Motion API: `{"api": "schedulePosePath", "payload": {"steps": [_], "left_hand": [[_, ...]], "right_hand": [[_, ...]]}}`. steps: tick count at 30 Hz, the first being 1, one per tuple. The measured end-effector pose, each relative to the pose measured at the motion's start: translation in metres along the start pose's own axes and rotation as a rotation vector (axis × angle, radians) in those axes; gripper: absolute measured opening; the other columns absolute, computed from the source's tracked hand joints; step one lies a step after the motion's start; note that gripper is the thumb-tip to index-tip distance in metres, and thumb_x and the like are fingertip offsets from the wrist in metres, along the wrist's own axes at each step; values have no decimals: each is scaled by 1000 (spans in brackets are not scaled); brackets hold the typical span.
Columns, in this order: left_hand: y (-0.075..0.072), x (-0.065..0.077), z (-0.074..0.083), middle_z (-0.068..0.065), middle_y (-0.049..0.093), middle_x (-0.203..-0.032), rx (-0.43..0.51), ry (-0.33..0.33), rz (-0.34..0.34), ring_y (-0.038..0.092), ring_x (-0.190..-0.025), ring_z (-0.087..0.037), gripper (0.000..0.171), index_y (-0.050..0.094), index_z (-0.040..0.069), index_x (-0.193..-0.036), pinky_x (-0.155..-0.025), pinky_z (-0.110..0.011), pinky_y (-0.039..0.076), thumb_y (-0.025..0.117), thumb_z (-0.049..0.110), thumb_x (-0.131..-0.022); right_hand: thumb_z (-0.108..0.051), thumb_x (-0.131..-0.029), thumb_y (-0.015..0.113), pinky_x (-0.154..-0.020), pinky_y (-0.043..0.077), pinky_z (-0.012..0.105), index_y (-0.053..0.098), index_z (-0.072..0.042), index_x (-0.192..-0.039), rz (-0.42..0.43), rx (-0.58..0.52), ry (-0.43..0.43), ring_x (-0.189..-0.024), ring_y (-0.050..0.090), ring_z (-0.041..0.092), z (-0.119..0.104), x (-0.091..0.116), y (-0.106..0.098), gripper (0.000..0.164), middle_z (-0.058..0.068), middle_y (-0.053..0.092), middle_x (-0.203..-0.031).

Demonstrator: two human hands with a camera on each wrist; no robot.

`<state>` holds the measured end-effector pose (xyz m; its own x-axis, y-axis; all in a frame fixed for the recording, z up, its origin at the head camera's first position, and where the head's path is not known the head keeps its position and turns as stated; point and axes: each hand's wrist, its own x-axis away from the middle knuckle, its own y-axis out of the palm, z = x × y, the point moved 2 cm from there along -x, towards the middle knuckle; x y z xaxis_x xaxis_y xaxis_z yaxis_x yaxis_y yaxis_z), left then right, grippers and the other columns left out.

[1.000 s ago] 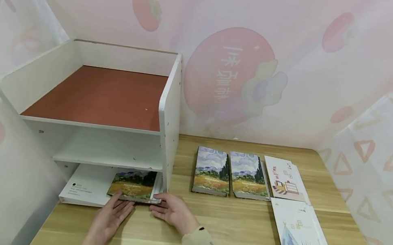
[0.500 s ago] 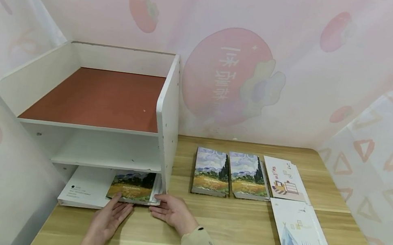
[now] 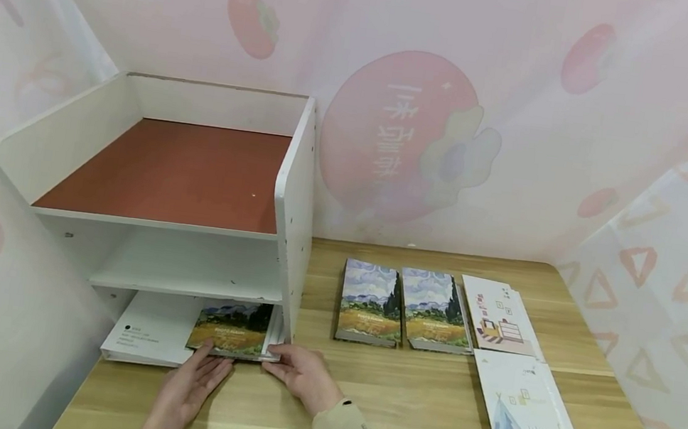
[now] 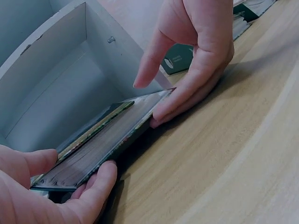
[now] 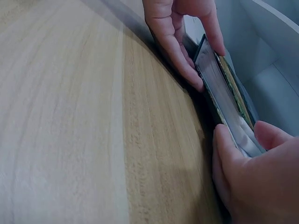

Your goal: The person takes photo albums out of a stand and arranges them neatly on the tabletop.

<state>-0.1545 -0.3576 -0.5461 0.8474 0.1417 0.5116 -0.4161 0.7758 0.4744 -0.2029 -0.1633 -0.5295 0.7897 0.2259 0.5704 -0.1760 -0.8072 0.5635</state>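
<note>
A photo album [image 3: 231, 326] with a painted landscape cover lies half inside the lowest compartment of the white shelf unit [image 3: 296, 223]. My left hand [image 3: 189, 389] pinches its front left corner, thumb on the cover and fingers beneath. At the front right corner, my right hand [image 3: 306, 378] holds it with the thumb above and the fingers under the edge. In the left wrist view, the album's page edges [image 4: 100, 147] are slightly splayed, and its front is lifted off the wood. Beside it in the compartment sits a white album [image 3: 152, 327] with small print. The album's back end is hidden under the shelf.
Two matching landscape albums [image 3: 372, 304] lie side by side right of the shelf unit. Further right are a white album with a room drawing [image 3: 499, 316] and one with a blue tent [image 3: 525, 416]. The wooden table [image 3: 410, 409] stretches in front.
The right hand's thumb and fingers have shifted slightly at the album's right corner. The left hand and the album stay nearly in place.
</note>
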Motion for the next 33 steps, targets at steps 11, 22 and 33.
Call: {"api": "schedulePosePath", "payload": {"steps": [11,22,33], "left_hand": [[1,7,3,-31,20,-144,23,-15,-4,38,-129,-37,69,12,0,-155,-101,-33,45,50,27,-105],[-1,17,5,-33,9,-150,26,-25,-36,44,-122,-33,71,7,3,-157,-103,-33,43,48,30,-105],[-2,26,9,-35,1,-152,17,-34,-58,33,-132,-39,77,5,5,-157,-104,-33,43,53,33,-104]], "right_hand": [[20,-82,65,-92,52,48,39,25,-126,26,-20,4,-111,57,46,1,2,1,51,33,54,-111],[18,-83,64,-94,51,49,35,25,-130,-13,-30,21,-117,52,48,3,12,6,55,35,54,-117],[13,-85,66,-94,50,51,37,19,-131,-30,-41,54,-116,55,45,5,18,14,55,31,56,-118]]}}
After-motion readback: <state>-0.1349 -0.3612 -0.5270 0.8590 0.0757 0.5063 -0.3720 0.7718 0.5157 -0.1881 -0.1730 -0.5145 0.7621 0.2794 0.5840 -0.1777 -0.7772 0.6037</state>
